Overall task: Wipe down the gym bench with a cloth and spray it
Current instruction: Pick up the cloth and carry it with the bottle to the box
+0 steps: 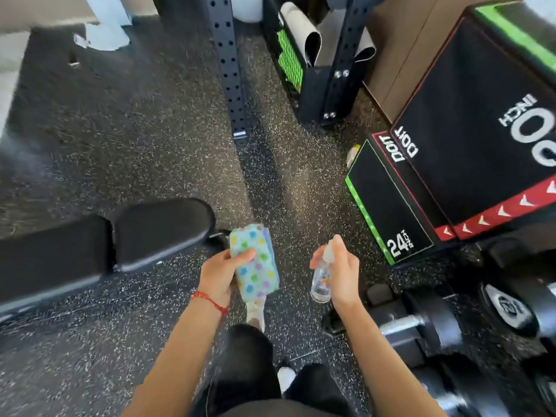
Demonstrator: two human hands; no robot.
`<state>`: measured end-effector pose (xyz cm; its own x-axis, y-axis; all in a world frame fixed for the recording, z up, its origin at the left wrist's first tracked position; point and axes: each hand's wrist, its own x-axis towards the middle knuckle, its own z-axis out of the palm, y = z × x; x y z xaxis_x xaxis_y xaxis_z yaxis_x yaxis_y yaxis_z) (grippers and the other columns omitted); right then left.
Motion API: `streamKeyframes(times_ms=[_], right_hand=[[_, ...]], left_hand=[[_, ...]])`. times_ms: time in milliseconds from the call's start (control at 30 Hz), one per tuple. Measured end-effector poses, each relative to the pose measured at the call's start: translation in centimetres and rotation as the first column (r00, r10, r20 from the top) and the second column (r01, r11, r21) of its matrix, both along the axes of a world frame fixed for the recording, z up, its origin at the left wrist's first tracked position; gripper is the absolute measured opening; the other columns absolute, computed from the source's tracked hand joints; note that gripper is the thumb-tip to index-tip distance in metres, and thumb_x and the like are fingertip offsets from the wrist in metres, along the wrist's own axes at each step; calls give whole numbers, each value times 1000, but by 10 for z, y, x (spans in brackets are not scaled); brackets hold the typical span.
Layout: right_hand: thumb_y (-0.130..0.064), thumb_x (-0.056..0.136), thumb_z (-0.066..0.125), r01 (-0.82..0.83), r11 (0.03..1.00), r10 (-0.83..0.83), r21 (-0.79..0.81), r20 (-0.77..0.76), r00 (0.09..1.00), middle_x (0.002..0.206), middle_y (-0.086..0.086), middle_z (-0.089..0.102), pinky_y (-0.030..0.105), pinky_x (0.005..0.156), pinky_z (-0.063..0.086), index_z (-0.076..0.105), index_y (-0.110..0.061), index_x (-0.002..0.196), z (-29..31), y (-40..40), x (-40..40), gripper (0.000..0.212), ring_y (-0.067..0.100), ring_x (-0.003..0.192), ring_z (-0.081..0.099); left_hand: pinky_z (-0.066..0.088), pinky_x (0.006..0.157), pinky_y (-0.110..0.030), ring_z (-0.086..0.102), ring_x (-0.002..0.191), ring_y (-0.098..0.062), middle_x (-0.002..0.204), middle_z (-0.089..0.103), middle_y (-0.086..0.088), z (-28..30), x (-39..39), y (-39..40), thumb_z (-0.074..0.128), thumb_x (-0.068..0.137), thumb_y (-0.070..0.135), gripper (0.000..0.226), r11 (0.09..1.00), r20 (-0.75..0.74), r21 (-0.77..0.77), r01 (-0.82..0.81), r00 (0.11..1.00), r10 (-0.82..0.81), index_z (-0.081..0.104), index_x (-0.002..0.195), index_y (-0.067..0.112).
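Gym floor, seen from head height over dark trousers and pale shoes. At centre, left hand [221, 273] gripping a folded dotted cloth [255, 264], thumb pressed across its face; just to 3 o'clock, right hand [341, 270] wrapped round a small clear spray bottle [322, 276], a finger up at the nozzle. Out at 9 o'clock, the black padded gym bench [129, 236], both hands well apart from it. By the look of things, supplies ready but no visible wiping or spraying yet, so the whole job left to do. Bench cut off by the left edge, its frame mostly hidden. Dumbbells [436, 329] at 4 o'clock blurred; plyo boxes [469, 139] at 2 o'clock; rack upright [228, 64] at 12, top cropped.
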<state>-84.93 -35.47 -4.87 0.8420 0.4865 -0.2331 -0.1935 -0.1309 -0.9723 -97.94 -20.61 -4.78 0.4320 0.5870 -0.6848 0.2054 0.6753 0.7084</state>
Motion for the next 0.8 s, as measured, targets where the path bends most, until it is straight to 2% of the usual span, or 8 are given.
streamKeyframes(times_ms=[67, 200, 300, 400, 567, 700, 800], right_hand=[[-48, 88, 38, 24, 1000, -24, -1, 33, 999, 54, 10, 58, 27, 56, 43, 59, -3, 57, -11, 27, 27, 58, 20, 53, 52], [-53, 88, 38, 57, 998, -57, 12, 2, 998, 53, 18, 50, 22, 39, 37, 56, -2, 58, -13, 76, 78, 61, 17, 41, 45], [-54, 87, 37, 110, 994, -109, -25, 36, 993, 54, 4, 59, 19, 49, 43, 59, -5, 60, -12, 107, 120, 61, 14, 49, 53], [-53, 87, 37, 176, 984, -176, -1, -2, 984, 53, 3, 60, 19, 51, 44, 59, -1, 60, -9, 128, 157, 63, 15, 51, 53], [-58, 84, 35, 247, 969, -247, 8, 4, 969, 55, 5, 61, 29, 63, 44, 61, -9, 55, -9, 147, 222, 63, 17, 56, 56], [-60, 81, 36, 268, 963, -269, 31, 28, 963, 55, 3, 62, 31, 65, 45, 62, -13, 54, -10, 159, 289, 60, 16, 57, 58], [-60, 81, 37, 294, 954, -296, 63, 34, 954, 53, 3, 62, 29, 61, 47, 62, -16, 52, -7, 165, 340, 58, 16, 55, 57]], left_hand=[[57, 60, -32, 69, 65, -16, 80, 70, -6, -11, 28, 29, 67, 78, 1, 9, 999, 1, 7, 33, 999, -33, 63, 86, 4], [57, 59, -30, 68, 63, -13, 77, 70, -4, -9, 85, 91, 69, 77, 0, 9, 997, -22, 20, 70, 997, -70, 64, 83, 4], [57, 64, -33, 68, 66, -15, 77, 71, -4, -3, 127, 130, 69, 77, 1, 8, 992, -26, 42, 116, 993, -115, 64, 82, 5], [54, 74, -40, 65, 80, -24, 90, 68, -12, 0, 168, 159, 69, 77, 1, 12, 990, -32, 16, 140, 990, -139, 62, 87, 3], [54, 69, -38, 65, 86, -27, 96, 68, -14, -3, 244, 185, 70, 75, 2, 25, 985, -23, -24, 172, 985, -172, 60, 98, 0], [52, 62, -33, 67, 79, -21, 89, 70, -9, -1, 318, 193, 71, 72, 3, 19, 974, -1, 0, 226, 974, -226, 63, 89, 5], [51, 61, -32, 67, 77, -22, 82, 72, -6, 8, 373, 194, 72, 72, 5, 16, 968, 10, 21, 251, 968, -251, 65, 85, 7]])
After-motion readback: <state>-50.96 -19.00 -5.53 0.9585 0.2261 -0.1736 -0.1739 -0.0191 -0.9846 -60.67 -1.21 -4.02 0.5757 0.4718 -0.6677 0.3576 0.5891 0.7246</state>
